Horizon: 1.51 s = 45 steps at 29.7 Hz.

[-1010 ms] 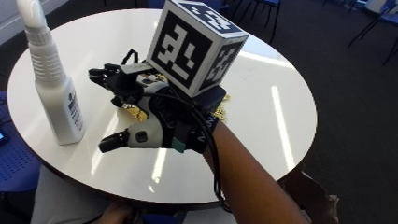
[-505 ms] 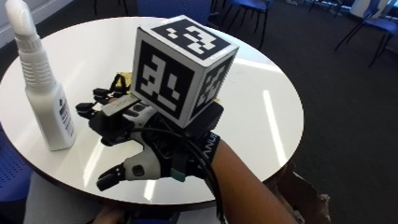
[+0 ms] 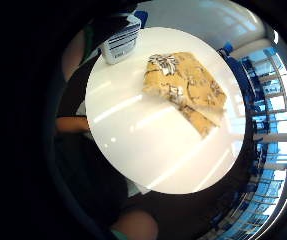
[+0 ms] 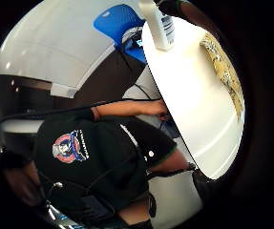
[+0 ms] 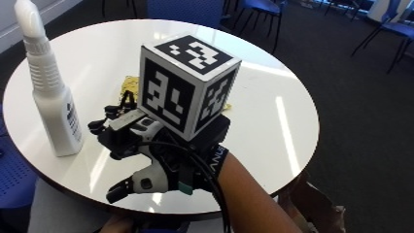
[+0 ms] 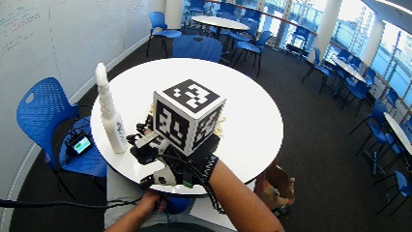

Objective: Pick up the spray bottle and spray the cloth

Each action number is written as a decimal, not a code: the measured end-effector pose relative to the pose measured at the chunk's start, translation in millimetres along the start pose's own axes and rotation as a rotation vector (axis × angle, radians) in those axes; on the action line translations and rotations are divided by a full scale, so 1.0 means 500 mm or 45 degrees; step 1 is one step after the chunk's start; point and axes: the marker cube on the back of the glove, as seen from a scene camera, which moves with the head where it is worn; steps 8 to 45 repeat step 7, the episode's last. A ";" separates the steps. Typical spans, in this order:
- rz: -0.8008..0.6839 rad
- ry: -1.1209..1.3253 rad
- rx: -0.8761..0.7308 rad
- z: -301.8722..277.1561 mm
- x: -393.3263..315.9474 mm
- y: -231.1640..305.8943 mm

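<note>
Hovering over the table (image 5: 271, 97) with fingers loosely spread and gripping nothing, the gloved hand (image 5: 152, 162) hides most of the cloth (image 5: 129, 87) — bottle (image 5: 52, 97) stands just beside, label print unreadable.

white bottle (image 5: 54, 104) | yellow floral cloth (image 3: 185, 87) | white table (image 5: 284, 107)

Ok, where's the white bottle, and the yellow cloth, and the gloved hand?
white spray bottle (image 5: 60, 114), outside view, its labelled body.
yellow flowered cloth (image 3: 185, 85), little finger side palm view, its folded middle.
gloved right hand (image 5: 152, 162), outside view, the glove's back.
</note>
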 end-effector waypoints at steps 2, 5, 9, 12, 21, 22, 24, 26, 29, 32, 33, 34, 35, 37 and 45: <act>0.003 -0.034 -0.010 0.008 0.001 0.002; 0.012 -0.054 -0.017 0.014 0.004 0.005; 0.017 -0.048 -0.019 0.014 0.006 0.007; 0.017 -0.048 -0.019 0.014 0.006 0.007; 0.017 -0.048 -0.019 0.014 0.006 0.007; 0.017 -0.048 -0.019 0.014 0.006 0.007; 0.017 -0.048 -0.019 0.014 0.006 0.007; 0.017 -0.048 -0.019 0.014 0.006 0.007; 0.017 -0.048 -0.019 0.014 0.006 0.007; 0.017 -0.048 -0.019 0.014 0.006 0.007; 0.017 -0.048 -0.019 0.014 0.006 0.007; 0.017 -0.048 -0.019 0.014 0.006 0.007; 0.017 -0.048 -0.019 0.014 0.006 0.007; 0.017 -0.048 -0.019 0.014 0.006 0.007; 0.017 -0.048 -0.019 0.014 0.006 0.007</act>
